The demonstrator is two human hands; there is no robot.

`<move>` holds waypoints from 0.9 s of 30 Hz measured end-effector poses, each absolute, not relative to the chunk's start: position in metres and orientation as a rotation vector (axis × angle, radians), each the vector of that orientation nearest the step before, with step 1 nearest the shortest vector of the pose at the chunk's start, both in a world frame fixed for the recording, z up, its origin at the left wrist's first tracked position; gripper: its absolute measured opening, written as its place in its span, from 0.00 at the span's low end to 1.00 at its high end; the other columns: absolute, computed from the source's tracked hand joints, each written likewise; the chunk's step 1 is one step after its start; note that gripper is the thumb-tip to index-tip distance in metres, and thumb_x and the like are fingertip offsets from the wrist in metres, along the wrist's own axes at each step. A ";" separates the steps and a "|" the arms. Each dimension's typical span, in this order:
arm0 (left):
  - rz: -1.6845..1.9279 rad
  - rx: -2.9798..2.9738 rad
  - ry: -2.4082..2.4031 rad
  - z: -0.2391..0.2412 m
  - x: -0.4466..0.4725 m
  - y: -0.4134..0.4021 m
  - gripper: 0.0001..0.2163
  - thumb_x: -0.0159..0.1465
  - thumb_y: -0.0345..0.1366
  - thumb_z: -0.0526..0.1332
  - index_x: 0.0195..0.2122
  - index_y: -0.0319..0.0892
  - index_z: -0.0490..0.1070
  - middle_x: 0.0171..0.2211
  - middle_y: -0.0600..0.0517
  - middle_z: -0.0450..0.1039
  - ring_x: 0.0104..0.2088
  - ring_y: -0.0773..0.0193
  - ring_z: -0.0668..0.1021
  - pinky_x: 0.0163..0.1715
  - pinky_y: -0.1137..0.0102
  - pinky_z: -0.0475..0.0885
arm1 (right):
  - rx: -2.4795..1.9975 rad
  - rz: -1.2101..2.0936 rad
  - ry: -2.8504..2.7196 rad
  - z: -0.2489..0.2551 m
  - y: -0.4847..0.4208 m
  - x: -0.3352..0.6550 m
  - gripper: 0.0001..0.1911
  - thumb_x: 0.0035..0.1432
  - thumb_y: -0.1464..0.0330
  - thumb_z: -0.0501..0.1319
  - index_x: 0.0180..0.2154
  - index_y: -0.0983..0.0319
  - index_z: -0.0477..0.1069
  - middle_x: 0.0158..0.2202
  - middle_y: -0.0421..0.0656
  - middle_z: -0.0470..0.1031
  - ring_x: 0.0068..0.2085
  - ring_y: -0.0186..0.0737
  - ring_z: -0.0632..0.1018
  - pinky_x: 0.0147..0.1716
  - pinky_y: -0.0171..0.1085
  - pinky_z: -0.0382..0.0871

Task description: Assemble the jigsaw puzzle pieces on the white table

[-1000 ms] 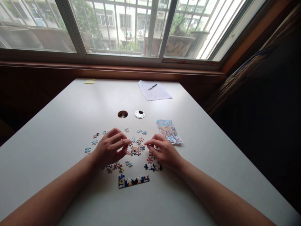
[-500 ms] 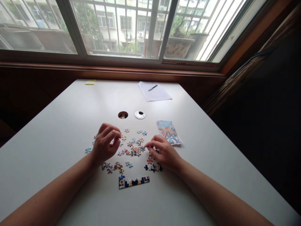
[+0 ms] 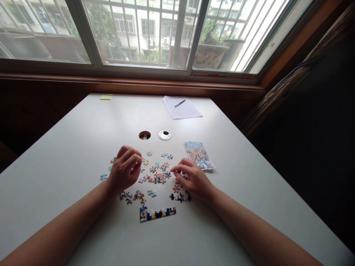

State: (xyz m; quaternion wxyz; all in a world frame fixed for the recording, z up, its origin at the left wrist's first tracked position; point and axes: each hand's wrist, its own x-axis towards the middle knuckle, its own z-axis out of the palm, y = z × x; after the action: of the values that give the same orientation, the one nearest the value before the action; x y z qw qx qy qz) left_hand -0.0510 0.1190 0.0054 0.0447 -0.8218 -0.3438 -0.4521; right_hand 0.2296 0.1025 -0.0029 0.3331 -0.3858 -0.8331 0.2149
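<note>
My left hand (image 3: 126, 168) hovers over the left side of scattered jigsaw pieces (image 3: 159, 178), its fingers curled in and its thumb drawn up to the index finger. Whatever lies between those fingertips, if anything, is hidden. My right hand (image 3: 192, 179) is at the right of the pile, fingers loosely stretched and apart, with nothing visible in them. Its fingertips are close to several loose pieces. In front of both hands lies a joined strip of jigsaw (image 3: 158, 214), with a straight lower edge. Dark blue and white pieces (image 3: 180, 197) sit just below my right hand.
A colourful picture sheet (image 3: 199, 155) lies beyond my right hand. Farther back are printed papers (image 3: 184, 111) with a pen (image 3: 179, 103), a yellow sticky note (image 3: 106, 97), a round hole (image 3: 144, 135) and a silver round cover (image 3: 164, 135) on the white table (image 3: 66, 147).
The thumb and index finger of my left hand have drawn closer together. My right hand and the pieces look unmoved.
</note>
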 end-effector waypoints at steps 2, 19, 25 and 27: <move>-1.378 -2.509 -1.051 0.005 -0.052 0.119 0.12 0.57 0.17 0.58 0.30 0.43 0.61 0.32 0.52 0.72 0.37 0.59 0.69 0.37 0.62 0.69 | -1.012 0.568 -2.152 -0.003 0.103 0.230 0.09 0.65 0.71 0.58 0.41 0.58 0.78 0.35 0.43 0.71 0.38 0.40 0.73 0.41 0.40 0.68; -1.454 -2.427 -1.160 0.004 -0.054 0.125 0.12 0.56 0.19 0.57 0.35 0.44 0.66 0.33 0.51 0.71 0.38 0.58 0.71 0.38 0.61 0.70 | -1.187 0.696 -1.899 -0.002 0.103 0.234 0.12 0.67 0.67 0.57 0.50 0.56 0.73 0.35 0.40 0.71 0.33 0.36 0.71 0.37 0.38 0.67; -1.502 -2.389 -1.225 0.004 -0.055 0.128 0.10 0.58 0.20 0.57 0.35 0.44 0.66 0.33 0.51 0.70 0.38 0.58 0.71 0.40 0.60 0.70 | -1.186 0.682 -1.922 -0.002 0.105 0.234 0.11 0.67 0.67 0.56 0.48 0.57 0.74 0.35 0.41 0.71 0.34 0.37 0.72 0.38 0.38 0.67; -1.515 -2.379 -1.242 0.004 -0.056 0.129 0.10 0.58 0.20 0.57 0.34 0.44 0.66 0.33 0.51 0.70 0.38 0.59 0.71 0.40 0.60 0.70 | -1.185 0.671 -1.930 -0.002 0.105 0.234 0.11 0.67 0.67 0.56 0.48 0.57 0.74 0.35 0.41 0.71 0.34 0.37 0.72 0.37 0.38 0.68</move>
State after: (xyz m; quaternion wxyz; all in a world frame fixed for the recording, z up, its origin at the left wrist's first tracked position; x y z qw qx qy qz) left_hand -0.0557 0.1286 0.0038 0.0297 -0.7717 -0.4028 -0.4913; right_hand 0.2344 0.1048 -0.0016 0.3798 -0.4642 -0.7558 0.2628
